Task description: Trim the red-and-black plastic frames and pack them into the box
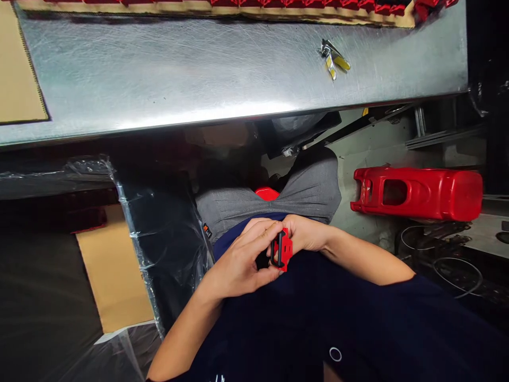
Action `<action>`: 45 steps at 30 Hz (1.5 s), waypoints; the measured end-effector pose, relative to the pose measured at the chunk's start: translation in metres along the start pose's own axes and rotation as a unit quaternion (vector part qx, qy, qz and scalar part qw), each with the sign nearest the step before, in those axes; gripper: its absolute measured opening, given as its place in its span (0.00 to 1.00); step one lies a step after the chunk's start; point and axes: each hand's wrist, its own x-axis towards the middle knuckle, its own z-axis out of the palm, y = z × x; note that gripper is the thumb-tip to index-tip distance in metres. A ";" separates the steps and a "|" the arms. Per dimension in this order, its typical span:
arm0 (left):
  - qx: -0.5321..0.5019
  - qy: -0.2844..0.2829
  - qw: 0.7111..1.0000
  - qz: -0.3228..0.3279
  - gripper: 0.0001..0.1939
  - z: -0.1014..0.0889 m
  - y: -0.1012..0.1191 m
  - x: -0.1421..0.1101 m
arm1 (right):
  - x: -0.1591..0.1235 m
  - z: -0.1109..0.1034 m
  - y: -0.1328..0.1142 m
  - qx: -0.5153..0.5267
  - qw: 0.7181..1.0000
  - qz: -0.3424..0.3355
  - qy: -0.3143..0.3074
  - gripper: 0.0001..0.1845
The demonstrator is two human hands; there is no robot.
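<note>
In my lap, both hands hold a small red plastic part (pixel 288 249) with a black loop-shaped piece (pixel 279 248) on its left side. My left hand (pixel 250 257) grips it between the thumb at the lower end and the fingers at the upper end. My right hand (pixel 303 232) closes on it from the right and behind; part of its fingers is hidden by the part and the left hand. On the metal table ahead lie small cutting pliers (pixel 334 59) with yellow handles, apart from both hands.
The metal table (pixel 178 69) runs across the top, its front edge beyond my knees. Along its far side, cardboard carries several red parts (pixel 270 4). A cardboard sheet (pixel 19 69) lies at left. A red plastic stool (pixel 433 193) is at right, and a plastic-lined box (pixel 135 249) at left.
</note>
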 end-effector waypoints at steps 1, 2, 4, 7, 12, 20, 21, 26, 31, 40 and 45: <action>0.001 -0.003 1.000 0.000 0.45 0.000 0.000 0.000 | 0.000 0.000 0.000 -0.001 1.000 0.002 0.001 0.25; 0.001 -0.007 1.000 0.000 0.45 -0.001 0.000 0.000 | 0.000 0.000 0.000 -0.004 1.000 0.003 0.000 0.25; 0.001 -0.015 1.000 0.001 0.45 -0.002 0.000 0.000 | 0.001 0.000 -0.001 -0.013 1.000 0.005 -0.004 0.24; 0.005 -0.031 0.999 -0.006 0.45 -0.006 0.001 0.000 | 0.001 0.000 -0.004 -0.030 1.000 -0.003 -0.003 0.22; 0.014 -0.059 0.998 -0.008 0.45 -0.011 0.002 0.002 | 0.003 0.001 -0.007 -0.063 0.998 -0.016 0.004 0.18; 0.016 -0.075 0.997 0.002 0.45 -0.015 0.001 0.004 | 0.003 0.000 -0.005 -0.081 0.996 -0.038 0.018 0.16; 0.014 -0.074 0.997 0.005 0.44 -0.015 0.001 0.004 | 0.003 0.000 -0.005 -0.076 0.996 -0.035 0.012 0.17; 0.008 -0.070 0.997 0.014 0.41 -0.015 0.001 0.006 | 0.003 -0.003 -0.003 -0.072 0.997 -0.028 0.009 0.19; 0.002 -0.075 0.997 0.008 0.42 -0.014 -0.001 0.006 | 0.004 -0.005 -0.002 -0.063 0.998 -0.017 -0.002 0.20; -0.042 -0.021 0.999 0.022 0.40 -0.007 -0.010 -0.001 | 0.002 -0.003 -0.003 -0.020 0.998 -0.031 -0.049 0.18; -0.180 0.161 0.970 -0.022 0.38 0.015 -0.020 -0.017 | -0.008 -0.009 -0.011 0.084 0.991 -0.063 -0.084 0.25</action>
